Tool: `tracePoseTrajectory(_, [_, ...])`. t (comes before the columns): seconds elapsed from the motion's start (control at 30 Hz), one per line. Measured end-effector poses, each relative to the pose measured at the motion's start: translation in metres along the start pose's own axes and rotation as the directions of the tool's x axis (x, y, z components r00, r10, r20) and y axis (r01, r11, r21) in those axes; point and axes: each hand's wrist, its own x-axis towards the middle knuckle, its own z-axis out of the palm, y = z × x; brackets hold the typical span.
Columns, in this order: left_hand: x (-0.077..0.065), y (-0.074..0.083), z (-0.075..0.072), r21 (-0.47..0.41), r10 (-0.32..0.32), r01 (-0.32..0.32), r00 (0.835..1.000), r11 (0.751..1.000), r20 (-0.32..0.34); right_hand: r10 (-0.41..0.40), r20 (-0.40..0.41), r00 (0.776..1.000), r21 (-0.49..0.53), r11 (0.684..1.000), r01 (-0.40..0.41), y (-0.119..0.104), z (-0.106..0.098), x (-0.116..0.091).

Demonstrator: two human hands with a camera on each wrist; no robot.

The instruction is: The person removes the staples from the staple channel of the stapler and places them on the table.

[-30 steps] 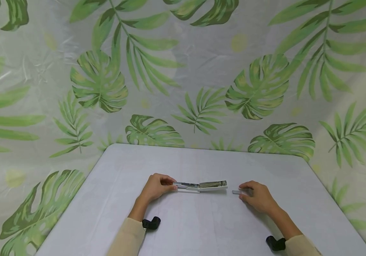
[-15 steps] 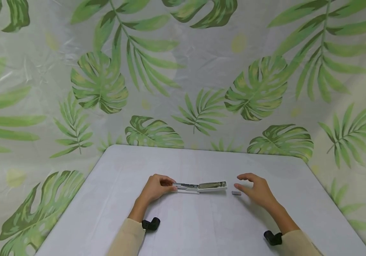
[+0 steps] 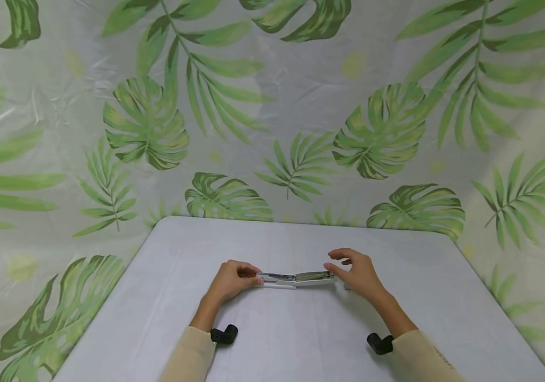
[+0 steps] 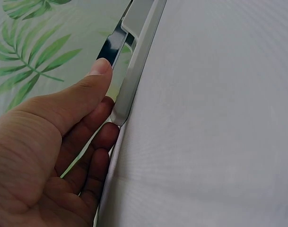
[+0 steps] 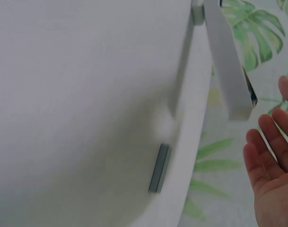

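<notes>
A white stapler (image 3: 279, 287) lies opened out flat, its top arm (image 5: 225, 71) swung back to the right and tilted slightly up. At its left end, my left hand (image 3: 230, 278) pinches it, thumb on the metal magazine (image 4: 111, 46) and fingers by the end of the base (image 4: 127, 90). My right hand (image 3: 360, 276) is beside the free end of the top arm, fingers loosely bent and holding nothing. A short grey strip of staples (image 5: 160, 168) lies on the table, mostly hidden behind the right hand in the head view.
The white-covered table (image 3: 272, 339) ends at a back edge against a leaf-print curtain (image 3: 301, 106). A black wrist camera (image 3: 225, 334) is strapped to the left wrist, another black camera (image 3: 379, 344) to the right.
My right hand let go of the staple strip, leaving it on the table, then moved left to the end of the stapler's top arm. The left hand stayed in place.
</notes>
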Motion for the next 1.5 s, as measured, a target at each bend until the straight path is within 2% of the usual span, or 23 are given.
tracePoseTrajectory(0.63, [0.002,-0.001,-0.002,0.008,0.018,-0.018,1.000,1.000,-0.001,-0.071,0.012,0.997,0.048,0.996,0.071,-0.044,0.044,0.023])
tracePoseTrajectory(0.9, [0.002,-0.001,-0.001,0.004,0.012,-0.012,1.000,1.000,0.001,-0.054,0.052,0.997,0.068,0.996,0.050,-0.061,0.068,0.025])
tracePoseTrajectory(1.2, [0.001,-0.001,-0.001,0.000,0.027,-0.027,1.000,1.000,-0.002,-0.074,0.093,0.993,0.086,0.994,0.066,-0.070,0.094,0.026])
tracePoseTrajectory(1.37, [0.002,-0.001,-0.002,-0.003,0.036,-0.036,0.999,0.999,0.000,-0.074,0.133,0.988,0.099,0.993,0.061,-0.074,0.102,0.026])
tracePoseTrajectory(1.5, [0.002,-0.001,-0.003,0.006,0.041,-0.041,0.999,0.999,-0.001,-0.100,0.149,0.984,0.084,0.993,0.088,-0.074,0.108,0.025])
